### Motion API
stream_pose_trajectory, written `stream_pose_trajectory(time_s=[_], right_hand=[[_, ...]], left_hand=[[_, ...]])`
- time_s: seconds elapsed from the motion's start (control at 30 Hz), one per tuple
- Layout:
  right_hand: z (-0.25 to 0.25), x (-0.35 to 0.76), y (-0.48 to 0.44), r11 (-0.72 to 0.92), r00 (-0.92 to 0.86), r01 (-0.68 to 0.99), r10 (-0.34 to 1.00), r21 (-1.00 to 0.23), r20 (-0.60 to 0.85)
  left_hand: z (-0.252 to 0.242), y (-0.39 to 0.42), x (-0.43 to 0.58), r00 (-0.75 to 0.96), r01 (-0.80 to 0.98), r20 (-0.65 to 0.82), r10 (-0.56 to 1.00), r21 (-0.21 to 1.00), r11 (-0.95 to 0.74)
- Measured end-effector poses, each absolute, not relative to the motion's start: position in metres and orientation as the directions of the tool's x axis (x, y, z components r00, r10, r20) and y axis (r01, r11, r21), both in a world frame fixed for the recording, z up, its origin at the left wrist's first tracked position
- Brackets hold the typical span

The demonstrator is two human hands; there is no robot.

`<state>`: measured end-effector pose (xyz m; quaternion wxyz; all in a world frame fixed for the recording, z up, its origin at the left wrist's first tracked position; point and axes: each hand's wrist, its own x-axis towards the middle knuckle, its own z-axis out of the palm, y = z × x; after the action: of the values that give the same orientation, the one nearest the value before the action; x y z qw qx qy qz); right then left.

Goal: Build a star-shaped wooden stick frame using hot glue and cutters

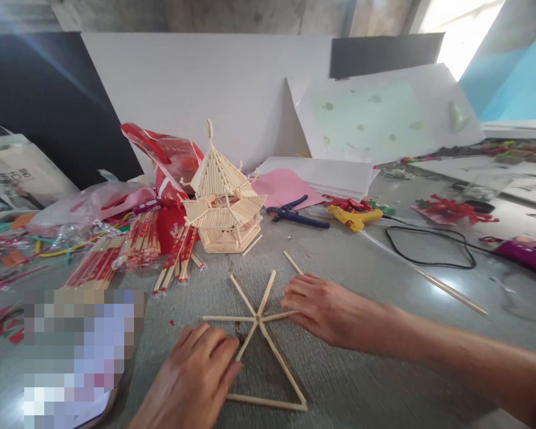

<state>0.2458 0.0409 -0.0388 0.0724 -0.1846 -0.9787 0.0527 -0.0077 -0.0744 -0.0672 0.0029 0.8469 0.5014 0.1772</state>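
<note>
On the table before me lies a six-spoked frame of pale wooden sticks (258, 320), joined at the centre. One more stick (268, 402) spans two spoke ends along its near side. My left hand (201, 369) is curled, with its fingers at the outer end of the lower-left spoke. My right hand (319, 304) has its fingers bent and pressed together around the tip of the right-hand spoke. A separate stick (292, 262) reaches out beyond its fingertips, partly covered by the hand. The fingers hide both of those spoke ends.
Behind the frame stands a pavilion model (226, 202) built of sticks. Red-wrapped chopstick bundles (143, 238) lie to its left, a blurred phone (80, 363) nearer. Blue pliers (297, 213), a yellow glue gun (355, 218) and a black cable (429, 262) lie to the right.
</note>
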Motion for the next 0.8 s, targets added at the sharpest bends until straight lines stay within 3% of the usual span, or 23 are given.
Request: stream_pose_trajectory(time_s=[0.2, 0.33, 0.57, 0.8], right_hand=[[-0.033, 0.238, 0.060, 0.935, -0.922, 0.335, 0.350, -0.115, 0.168], [-0.028, 0.232, 0.081, 0.944, -0.942, 0.312, 0.322, -0.105, 0.096], [-0.037, 0.239, 0.079, 0.953, -0.959, 0.270, 0.279, -0.138, 0.049], [-0.039, 0.239, 0.074, 0.951, -0.951, 0.297, 0.303, -0.088, 0.060]], left_hand=[[-0.058, -0.060, -0.001, 0.411, 0.868, 0.273, 0.870, 0.174, -0.465], [-0.041, -0.037, 0.003, 0.362, 0.903, 0.193, 0.912, 0.168, -0.394], [-0.045, -0.032, 0.002, 0.427, 0.876, 0.079, 0.901, 0.212, -0.433], [-0.060, -0.036, -0.004, 0.408, 0.881, 0.119, 0.905, 0.212, -0.424]])
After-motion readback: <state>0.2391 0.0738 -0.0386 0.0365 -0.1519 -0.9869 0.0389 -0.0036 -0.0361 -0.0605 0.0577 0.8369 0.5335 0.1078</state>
